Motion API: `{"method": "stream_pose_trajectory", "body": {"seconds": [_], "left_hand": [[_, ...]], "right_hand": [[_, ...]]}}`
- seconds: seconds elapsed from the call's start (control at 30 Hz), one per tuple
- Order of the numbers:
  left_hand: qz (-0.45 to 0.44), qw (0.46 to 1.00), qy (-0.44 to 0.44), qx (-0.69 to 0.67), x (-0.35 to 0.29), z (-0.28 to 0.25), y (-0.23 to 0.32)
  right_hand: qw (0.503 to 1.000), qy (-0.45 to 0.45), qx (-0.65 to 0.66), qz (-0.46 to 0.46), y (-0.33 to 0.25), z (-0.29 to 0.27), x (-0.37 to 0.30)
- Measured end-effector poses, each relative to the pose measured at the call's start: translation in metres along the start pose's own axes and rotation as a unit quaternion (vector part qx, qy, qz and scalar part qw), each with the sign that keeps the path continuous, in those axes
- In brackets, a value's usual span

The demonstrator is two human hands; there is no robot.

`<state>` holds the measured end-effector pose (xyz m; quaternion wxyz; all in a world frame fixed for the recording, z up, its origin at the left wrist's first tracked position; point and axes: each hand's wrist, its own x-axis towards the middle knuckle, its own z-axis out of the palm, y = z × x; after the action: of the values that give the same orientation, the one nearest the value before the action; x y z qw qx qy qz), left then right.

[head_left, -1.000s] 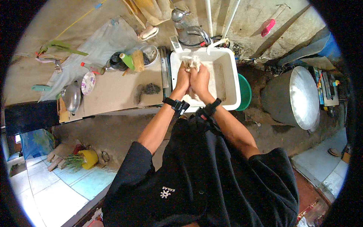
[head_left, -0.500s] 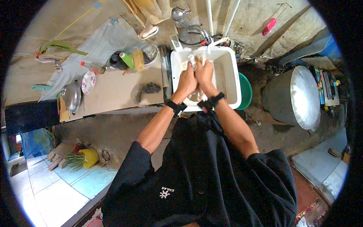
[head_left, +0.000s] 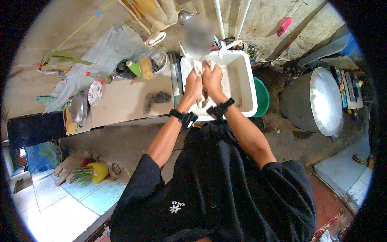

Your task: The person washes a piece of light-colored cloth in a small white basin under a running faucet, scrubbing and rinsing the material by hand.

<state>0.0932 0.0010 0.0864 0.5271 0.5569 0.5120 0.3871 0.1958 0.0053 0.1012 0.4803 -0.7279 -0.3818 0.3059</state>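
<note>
Over the white basin sink (head_left: 254, 94), both hands grip a wet-looking, off-white cloth (head_left: 198, 67) with brownish patches. My left hand (head_left: 193, 86) is closed round one bunched part, and some cloth pokes out above its fingers. Close beside it, my right hand (head_left: 213, 82) is wrapped round another part, with a fold sticking up past the knuckles. More of the cloth hangs below the hands, inside the sink's left half. The fingertips are mostly hidden by the backs of the hands.
Left of the sink, a brown counter (head_left: 121, 103) carries a dark scouring pad (head_left: 160, 97), a metal pot (head_left: 78, 107), a patterned plate (head_left: 95, 93) and bottles. A green tub (head_left: 262, 97) and a large metal pot (head_left: 325, 103) stand right. A blurred patch covers the tap.
Both hands have shifted slightly left and drawn the cloth up, with more of it showing above the fingers. My left forearm has swung a little outward.
</note>
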Motion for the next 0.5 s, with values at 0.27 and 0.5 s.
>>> {"method": "stream_pose_trajectory", "body": {"seconds": [0.27,0.5], "left_hand": [[-0.273,0.955,0.081,-0.085,0.008,0.002,0.012],[-0.085,0.956,-0.001,-0.283,0.010,-0.009,0.027]], "right_hand": [[0.998,-0.001,-0.059,-0.027,0.023,0.016,0.014],[0.995,-0.065,0.080,-0.012,0.043,0.010,0.020]]}}
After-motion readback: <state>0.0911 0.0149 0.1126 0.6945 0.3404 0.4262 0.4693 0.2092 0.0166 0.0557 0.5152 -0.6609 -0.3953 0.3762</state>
